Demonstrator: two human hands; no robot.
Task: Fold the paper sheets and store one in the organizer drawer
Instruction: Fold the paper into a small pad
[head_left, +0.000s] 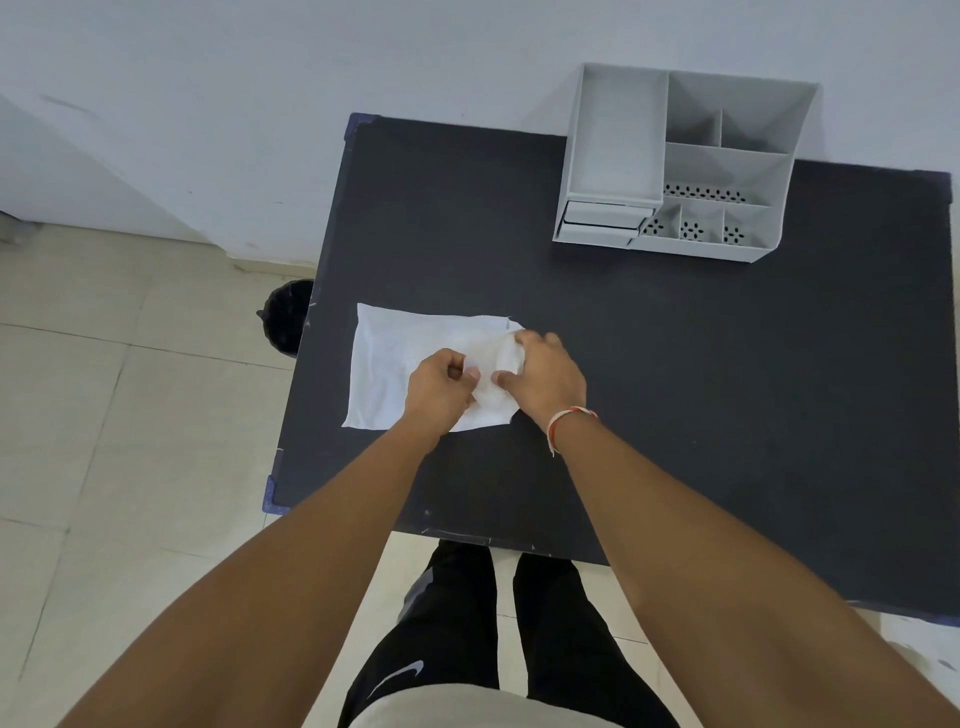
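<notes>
A white paper sheet (395, 353) lies flat on the left part of the black table (675, 364). On its right half a smaller, bunched piece of white paper (496, 364) is pinched between both hands. My left hand (441, 387) grips its left edge with thumb and fingers. Curled over the right side of that piece is my right hand (545, 379), a thread band on its wrist. The grey organizer (680, 161) stands at the table's far edge, its small drawers (602, 218) at the lower left front, pushed in.
A black bin (285, 317) stands on the tiled floor just left of the table. The wall runs behind the table. My legs are at the table's near edge.
</notes>
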